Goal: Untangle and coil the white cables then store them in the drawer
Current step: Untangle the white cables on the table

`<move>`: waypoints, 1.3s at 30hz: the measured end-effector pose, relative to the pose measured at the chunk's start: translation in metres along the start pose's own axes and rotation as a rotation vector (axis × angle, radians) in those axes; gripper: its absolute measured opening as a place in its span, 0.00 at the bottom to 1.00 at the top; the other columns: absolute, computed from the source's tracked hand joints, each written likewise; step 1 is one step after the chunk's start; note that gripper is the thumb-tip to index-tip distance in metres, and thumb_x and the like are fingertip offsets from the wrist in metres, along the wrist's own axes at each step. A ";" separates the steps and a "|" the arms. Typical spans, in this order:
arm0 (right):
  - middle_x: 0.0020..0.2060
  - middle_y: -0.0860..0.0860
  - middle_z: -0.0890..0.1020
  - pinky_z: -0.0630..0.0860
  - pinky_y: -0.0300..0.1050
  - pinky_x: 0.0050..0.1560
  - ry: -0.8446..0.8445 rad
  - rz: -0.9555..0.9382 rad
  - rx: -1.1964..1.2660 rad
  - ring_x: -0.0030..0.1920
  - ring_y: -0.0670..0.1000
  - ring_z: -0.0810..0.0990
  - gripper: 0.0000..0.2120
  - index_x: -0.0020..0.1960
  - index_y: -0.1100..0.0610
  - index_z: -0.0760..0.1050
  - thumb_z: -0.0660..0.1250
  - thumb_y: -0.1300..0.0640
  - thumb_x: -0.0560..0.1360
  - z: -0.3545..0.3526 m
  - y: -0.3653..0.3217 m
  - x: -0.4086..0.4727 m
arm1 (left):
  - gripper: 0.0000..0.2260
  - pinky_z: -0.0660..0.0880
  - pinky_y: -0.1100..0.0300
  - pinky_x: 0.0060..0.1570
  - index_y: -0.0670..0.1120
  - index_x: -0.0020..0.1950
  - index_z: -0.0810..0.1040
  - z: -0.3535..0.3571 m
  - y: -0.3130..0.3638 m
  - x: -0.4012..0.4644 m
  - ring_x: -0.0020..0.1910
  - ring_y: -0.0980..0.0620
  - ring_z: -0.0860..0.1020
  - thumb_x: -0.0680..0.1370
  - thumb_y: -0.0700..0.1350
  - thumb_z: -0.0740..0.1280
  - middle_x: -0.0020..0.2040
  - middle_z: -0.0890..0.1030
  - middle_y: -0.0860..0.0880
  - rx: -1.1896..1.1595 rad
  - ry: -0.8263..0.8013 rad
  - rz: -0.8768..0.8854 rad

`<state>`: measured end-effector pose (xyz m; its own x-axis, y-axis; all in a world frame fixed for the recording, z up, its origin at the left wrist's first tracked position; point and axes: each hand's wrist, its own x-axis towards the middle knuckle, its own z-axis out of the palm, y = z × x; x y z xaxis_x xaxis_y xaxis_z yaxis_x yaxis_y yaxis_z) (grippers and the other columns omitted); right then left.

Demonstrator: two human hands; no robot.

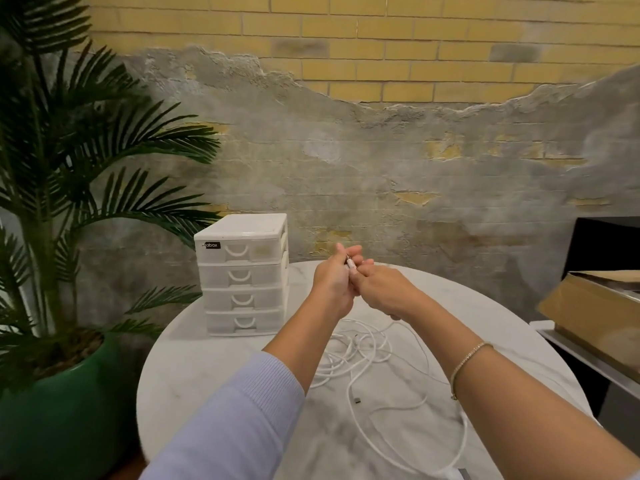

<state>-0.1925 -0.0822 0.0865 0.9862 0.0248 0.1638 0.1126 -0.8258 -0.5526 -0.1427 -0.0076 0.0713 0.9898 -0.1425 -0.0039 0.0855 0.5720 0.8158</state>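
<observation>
We see a round bench (214,368) with a smooth, pale marbled top, and on it a loose tangle of thin white cables (360,351), glossy and round in section, looping just right of and nearer us than the white plastic drawer unit (244,275). That unit is boxy, with four shallow translucent drawers, all closed, each with a curved handle; it stands at the bench's far left edge. Our hands are raised together just right of the drawer unit: the left hand (330,282) and right hand (384,287) touch, and both pinch a white cable plug (350,263) with a metal tip. A cable strand hangs from under the right hand to the tangle.

Behind the drawer unit rises a yellow brick wall (381,36) with rough grey plaster. Left of it stands a palm (86,140) in a glossy green pot (65,410); far right, a cardboard box (592,306) on a metal shelf. Bare bench lies in front of the drawers.
</observation>
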 end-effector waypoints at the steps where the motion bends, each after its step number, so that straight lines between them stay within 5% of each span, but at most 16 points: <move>1: 0.53 0.55 0.77 0.70 0.36 0.31 0.004 0.005 -0.008 0.49 0.56 0.77 0.19 0.59 0.56 0.72 0.44 0.52 0.83 -0.001 -0.002 -0.001 | 0.16 0.72 0.61 0.36 0.43 0.42 0.74 0.001 0.001 -0.002 0.23 0.57 0.78 0.83 0.49 0.53 0.33 0.73 0.48 0.004 0.015 -0.004; 3: 0.62 0.55 0.75 0.70 0.38 0.33 -0.045 -0.031 -0.084 0.55 0.56 0.76 0.21 0.65 0.58 0.70 0.46 0.50 0.83 -0.002 -0.002 -0.001 | 0.15 0.69 0.62 0.32 0.43 0.40 0.70 0.002 0.007 -0.003 0.16 0.57 0.73 0.83 0.49 0.54 0.22 0.70 0.50 -0.062 0.068 -0.019; 6: 0.36 0.51 0.75 0.67 0.38 0.23 -0.104 -0.039 -0.106 0.32 0.49 0.72 0.15 0.47 0.55 0.76 0.59 0.45 0.79 -0.016 0.007 -0.006 | 0.17 0.62 0.70 0.15 0.44 0.36 0.63 -0.010 0.026 0.010 0.10 0.58 0.60 0.83 0.49 0.52 0.14 0.61 0.52 -0.308 0.146 -0.020; 8: 0.30 0.49 0.71 0.65 0.37 0.24 -0.111 -0.003 -0.125 0.29 0.46 0.68 0.13 0.43 0.56 0.76 0.63 0.46 0.77 -0.032 0.023 -0.009 | 0.19 0.52 0.70 0.11 0.46 0.35 0.61 -0.031 0.040 0.021 0.10 0.59 0.56 0.83 0.52 0.50 0.14 0.59 0.53 -0.290 0.198 0.023; 12: 0.30 0.49 0.67 0.61 0.37 0.26 -0.108 0.028 0.078 0.28 0.47 0.61 0.13 0.40 0.55 0.79 0.67 0.45 0.74 -0.058 0.043 -0.016 | 0.19 0.49 0.69 0.13 0.46 0.35 0.62 -0.068 0.057 0.026 0.12 0.59 0.54 0.82 0.55 0.51 0.17 0.60 0.53 -0.155 0.301 0.089; 16: 0.32 0.49 0.68 0.63 0.38 0.29 -0.119 0.038 0.018 0.30 0.49 0.62 0.16 0.38 0.53 0.80 0.64 0.43 0.76 -0.075 0.041 -0.013 | 0.19 0.52 0.68 0.15 0.46 0.35 0.64 -0.089 0.061 0.016 0.15 0.58 0.56 0.81 0.57 0.55 0.28 0.62 0.52 -0.051 0.401 0.100; 20: 0.27 0.49 0.66 0.62 0.38 0.27 -0.077 -0.009 -0.063 0.26 0.48 0.62 0.17 0.36 0.53 0.76 0.62 0.44 0.77 -0.083 0.033 -0.008 | 0.19 0.58 0.66 0.18 0.46 0.35 0.65 -0.098 0.056 0.008 0.23 0.56 0.59 0.80 0.57 0.57 0.29 0.63 0.51 0.000 0.446 0.094; 23: 0.26 0.49 0.67 0.62 0.38 0.26 -0.008 -0.074 -0.085 0.26 0.48 0.62 0.17 0.36 0.53 0.76 0.61 0.46 0.78 -0.091 0.019 -0.005 | 0.19 0.67 0.63 0.25 0.45 0.35 0.66 -0.098 0.046 0.003 0.18 0.55 0.66 0.82 0.53 0.56 0.30 0.65 0.49 0.089 0.451 0.081; 26: 0.27 0.50 0.68 0.63 0.40 0.28 0.023 -0.126 -0.122 0.27 0.49 0.64 0.17 0.37 0.53 0.76 0.61 0.45 0.78 -0.104 0.006 0.000 | 0.17 0.73 0.59 0.28 0.44 0.35 0.68 -0.107 0.035 0.002 0.28 0.53 0.72 0.82 0.50 0.58 0.32 0.70 0.47 0.300 0.425 -0.021; 29: 0.27 0.49 0.68 0.63 0.40 0.28 0.014 -0.158 -0.186 0.27 0.49 0.63 0.16 0.37 0.53 0.76 0.61 0.45 0.78 -0.110 -0.007 0.003 | 0.15 0.68 0.60 0.33 0.44 0.34 0.73 -0.113 0.032 0.002 0.32 0.50 0.72 0.80 0.46 0.61 0.37 0.76 0.45 0.679 0.391 -0.085; 32: 0.27 0.48 0.70 0.67 0.42 0.32 -0.003 -0.195 -0.278 0.28 0.50 0.67 0.16 0.37 0.52 0.76 0.61 0.45 0.78 -0.106 -0.021 0.006 | 0.17 0.66 0.60 0.48 0.45 0.49 0.82 -0.095 0.045 0.000 0.49 0.47 0.75 0.81 0.52 0.56 0.53 0.79 0.46 1.160 0.337 0.088; 35: 0.29 0.48 0.71 0.70 0.46 0.38 -0.028 -0.238 -0.357 0.34 0.52 0.71 0.16 0.36 0.51 0.76 0.61 0.46 0.78 -0.093 -0.032 0.011 | 0.21 0.68 0.58 0.52 0.44 0.49 0.80 -0.046 0.063 -0.016 0.49 0.50 0.76 0.82 0.54 0.52 0.48 0.79 0.48 0.924 0.069 0.378; 37: 0.32 0.50 0.75 0.71 0.46 0.41 -0.030 -0.276 -0.396 0.37 0.52 0.72 0.15 0.39 0.52 0.78 0.60 0.48 0.79 -0.085 -0.039 0.012 | 0.23 0.73 0.57 0.49 0.45 0.43 0.79 -0.014 0.067 -0.027 0.42 0.51 0.77 0.83 0.55 0.50 0.42 0.80 0.47 0.807 -0.166 0.358; 39: 0.33 0.50 0.78 0.70 0.42 0.40 -0.002 -0.308 -0.408 0.38 0.50 0.73 0.15 0.40 0.54 0.79 0.60 0.50 0.79 -0.083 -0.041 0.013 | 0.24 0.73 0.62 0.36 0.46 0.39 0.76 0.003 0.066 -0.034 0.30 0.55 0.72 0.82 0.57 0.49 0.31 0.75 0.51 0.801 -0.294 0.257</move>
<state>-0.1945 -0.0953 0.1792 0.9151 0.3023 0.2668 0.3417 -0.9327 -0.1151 -0.1710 0.0320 0.1268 0.8887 -0.3523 0.2936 -0.3496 -0.1062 0.9308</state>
